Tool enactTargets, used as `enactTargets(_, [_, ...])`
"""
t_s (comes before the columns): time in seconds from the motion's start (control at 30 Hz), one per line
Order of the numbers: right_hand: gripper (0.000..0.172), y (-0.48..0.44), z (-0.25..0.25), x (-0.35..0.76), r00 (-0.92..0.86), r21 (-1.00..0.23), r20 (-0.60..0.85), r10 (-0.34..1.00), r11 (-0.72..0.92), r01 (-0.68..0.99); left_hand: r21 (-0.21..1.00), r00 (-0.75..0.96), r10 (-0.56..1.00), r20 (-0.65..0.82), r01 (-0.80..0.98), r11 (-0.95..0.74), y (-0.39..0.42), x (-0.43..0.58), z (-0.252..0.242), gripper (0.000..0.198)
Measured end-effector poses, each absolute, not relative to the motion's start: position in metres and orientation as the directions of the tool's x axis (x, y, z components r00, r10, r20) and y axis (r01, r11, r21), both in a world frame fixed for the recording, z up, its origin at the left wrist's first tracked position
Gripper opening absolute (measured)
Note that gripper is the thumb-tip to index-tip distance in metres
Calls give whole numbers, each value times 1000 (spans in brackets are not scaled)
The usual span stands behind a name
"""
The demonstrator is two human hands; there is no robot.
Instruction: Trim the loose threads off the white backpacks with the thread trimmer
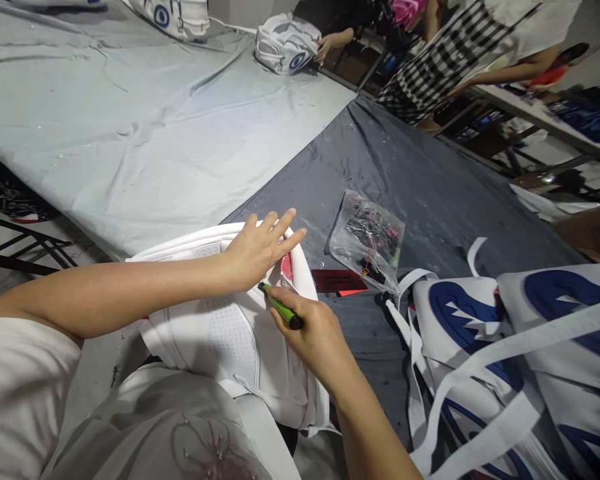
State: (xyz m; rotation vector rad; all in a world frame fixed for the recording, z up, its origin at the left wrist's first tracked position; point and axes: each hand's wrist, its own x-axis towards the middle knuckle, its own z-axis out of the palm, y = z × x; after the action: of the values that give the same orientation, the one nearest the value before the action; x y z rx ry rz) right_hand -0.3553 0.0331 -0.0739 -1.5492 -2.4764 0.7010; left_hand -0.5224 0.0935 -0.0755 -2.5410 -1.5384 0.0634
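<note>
A white backpack (pixel 235 333) with perforated padded panels leans between my body and the table edge. My left hand (pixel 263 247) lies with fingers spread across its top part, pressing on the white fabric. A small red patch (pixel 287 267) shows beside those fingers. In my right hand (pixel 310 327) is a green tool with a black end (pixel 283 308), slim like a pen or thread snips; its exact kind I cannot make out. Its tip touches the backpack just below my left palm.
On the dark cloth lie a clear plastic bag of small parts (pixel 367 233) and a dark red card (pixel 337 281). White-and-blue bags with loose straps (pixel 470 313) are at the right. Another white bag (pixel 287 43) stands at the far table edge, near a person's hand (pixel 334 44).
</note>
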Motion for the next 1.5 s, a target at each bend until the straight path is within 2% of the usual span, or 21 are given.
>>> enactTargets(0.17, [32, 33, -68, -357, -432, -366, -212, 877, 339, 867, -174, 474, 877, 81, 873, -455, 94, -523, -79, 82])
enactTargets(0.33, [34, 28, -66, -357, -418, -306, -236, 877, 342, 889, -168, 477, 873, 100, 873, -458, 94, -523, -81, 79])
enactTargets(0.47, [35, 25, -72, -356, -450, -351, -143, 881, 380, 856, -154, 473, 877, 83, 875, -458, 95, -523, -82, 81])
enactTargets(0.6, [34, 23, -76, -357, -461, -340, -166, 872, 388, 857, -155, 471, 879, 74, 876, -457, 95, -522, -79, 81])
enactTargets(0.73, [38, 24, -79, -358, -465, -366, -72, 882, 411, 835, -155, 469, 881, 62, 876, -456, 94, -522, -78, 78])
enactTargets(0.83, [37, 25, -76, -358, -454, -323, -159, 877, 389, 863, -163, 481, 872, 90, 871, -463, 94, -522, -79, 81])
enactTargets(1.1, [34, 27, -69, -361, -419, -300, -226, 879, 346, 889, -164, 474, 875, 98, 875, -455, 96, -524, -83, 81])
enactTargets(1.27, [32, 22, -63, -368, -410, -285, -204, 889, 346, 894, -177, 495, 861, 117, 864, -472, 89, -525, -77, 89])
enactTargets(1.37, [26, 19, -63, -373, -397, -337, -189, 898, 320, 885, -189, 493, 864, 102, 863, -469, 90, -527, -75, 95])
enactTargets(1.5, [20, 17, -68, -371, -352, -408, -98, 931, 285, 867, -189, 516, 854, -74, 833, -520, 103, -537, -64, 115])
